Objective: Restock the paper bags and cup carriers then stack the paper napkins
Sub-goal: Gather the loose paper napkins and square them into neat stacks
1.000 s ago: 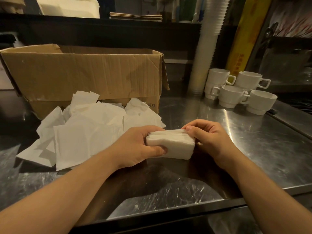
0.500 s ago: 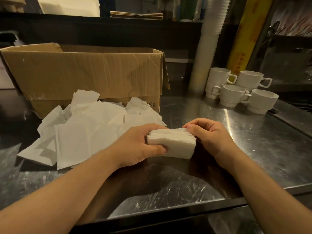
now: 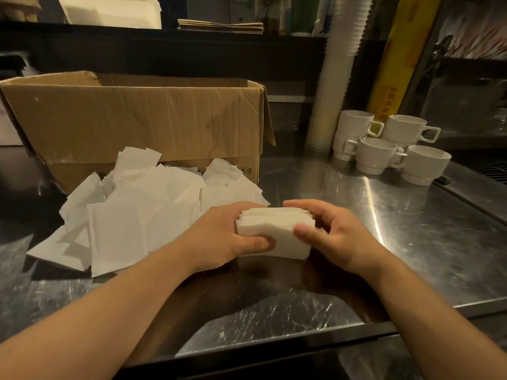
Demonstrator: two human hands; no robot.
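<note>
Scratched stainless-steel table point(image 3: 411, 242), dim warm light, dark back shelf point(image 3: 164, 42) behind. Neat white stack of folded paper napkins point(image 3: 274, 237) stands on the table at centre. Left hand point(image 3: 227, 237) clasps its left end, thumb across the front face; right hand point(image 3: 337, 237) cups the right end, fingers point(image 3: 299, 207) curled over the top edge. Loose heap of white napkins point(image 3: 142, 212) lies just left, against a worn open brown cardboard box point(image 3: 137, 122). Five white ceramic cups point(image 3: 384, 146) sit far right, beside a tall sleeve of white disposable cups point(image 3: 337, 78).
</note>
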